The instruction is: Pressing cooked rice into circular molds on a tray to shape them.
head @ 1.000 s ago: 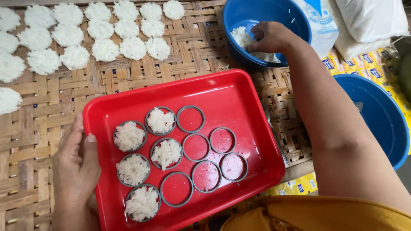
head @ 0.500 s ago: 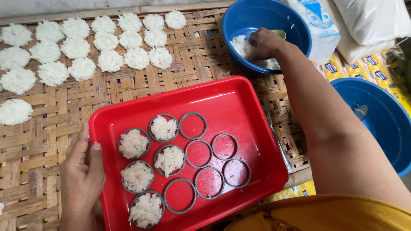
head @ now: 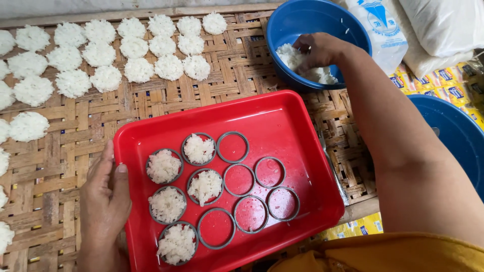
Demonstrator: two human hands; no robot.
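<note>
The left hand (head: 103, 201) lies flat, fingers extended, bracing the red tray (head: 282, 113) of ring moulds (head: 232, 147). The right hand (head: 317, 50), fingers curled, gathers cooked rice (head: 290, 53) in the far blue bowl (head: 282, 25).

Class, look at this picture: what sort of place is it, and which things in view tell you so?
Probably a small home food-making spot. White rice rounds lie in rows on a woven bamboo mat, a red tray holds ring moulds, and the right hand reaches into a blue bowl.
</note>
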